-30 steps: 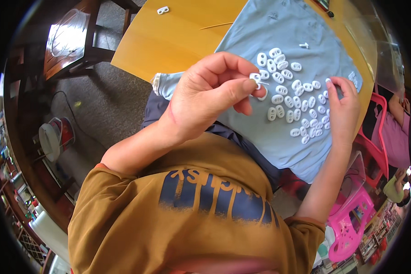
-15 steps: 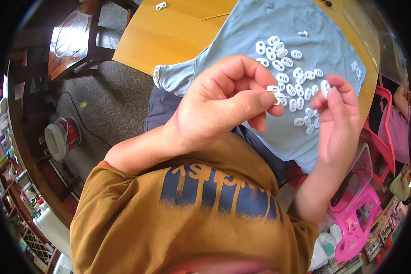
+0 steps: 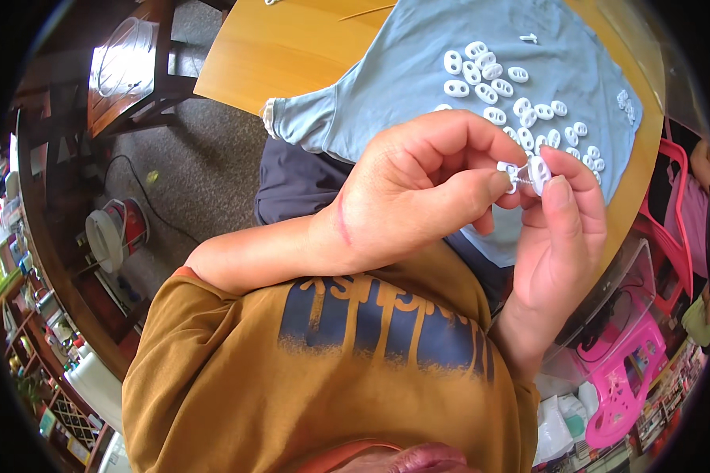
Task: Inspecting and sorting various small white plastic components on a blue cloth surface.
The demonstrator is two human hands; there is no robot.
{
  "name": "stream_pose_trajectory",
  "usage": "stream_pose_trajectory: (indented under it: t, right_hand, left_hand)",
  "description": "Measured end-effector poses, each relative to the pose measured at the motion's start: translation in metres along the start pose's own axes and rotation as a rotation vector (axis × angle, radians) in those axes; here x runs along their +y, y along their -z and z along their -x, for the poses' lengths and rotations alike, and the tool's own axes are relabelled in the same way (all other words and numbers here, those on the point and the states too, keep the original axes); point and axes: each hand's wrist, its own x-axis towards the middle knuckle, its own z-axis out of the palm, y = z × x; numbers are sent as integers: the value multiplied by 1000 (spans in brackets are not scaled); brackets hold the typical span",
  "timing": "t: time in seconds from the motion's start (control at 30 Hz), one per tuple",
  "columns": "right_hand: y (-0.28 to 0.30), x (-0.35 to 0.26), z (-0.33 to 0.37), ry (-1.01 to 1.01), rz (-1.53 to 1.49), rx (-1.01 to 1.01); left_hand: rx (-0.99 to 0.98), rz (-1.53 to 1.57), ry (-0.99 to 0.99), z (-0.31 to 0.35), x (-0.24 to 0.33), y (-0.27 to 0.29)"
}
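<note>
My left hand (image 3: 418,189) pinches a small white plastic cord-lock piece (image 3: 507,171) between thumb and fingers, and a little coil spring (image 3: 522,181) sticks out of it toward the right. In my right hand (image 3: 564,229), thumb and index finger grip an upright white oval cord-lock shell (image 3: 539,175) with holes. The two pieces are almost together at the spring; whether they touch cannot be made out. Beyond my hands, several similar white cord-lock pieces (image 3: 486,94) lie scattered on a light blue cloth (image 3: 394,87). My fingers hide some of them.
The cloth covers part of a yellow wooden table (image 3: 284,55). On it lie a small white T-shaped piece (image 3: 528,38) and a cluster of tiny pale parts (image 3: 625,105). A red chair (image 3: 674,213) and a pink stool (image 3: 615,394) stand at right, with another person partly visible beyond.
My hands have come together: the left moved right with its piece and spring, and the right brought its shell in against or close to the spring. The view shifted slightly.
</note>
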Motion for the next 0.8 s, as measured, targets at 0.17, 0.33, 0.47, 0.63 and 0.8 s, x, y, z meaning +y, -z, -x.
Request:
stream_pose_trajectory:
  t: [0.17,0.33,0.47,0.63,0.8]
  right_hand:
    - [-5,1,6,113,148,-9]
    - [-5,6,7,248,304,48]
    - [-3,11,9,369,393,1]
    - [-1,14,9,484,639,1]
    - [4,14,10,472,615,-14]
  left_hand:
    - [19,36,-16,-2,-5,-1]
    - [16,38,13,-2,-4,0]
    - [-15,43,24,-1,-4,1]
    - [-39,31,-34,1,-12,1]
    - [-99,-62,-87,5,-16,2]
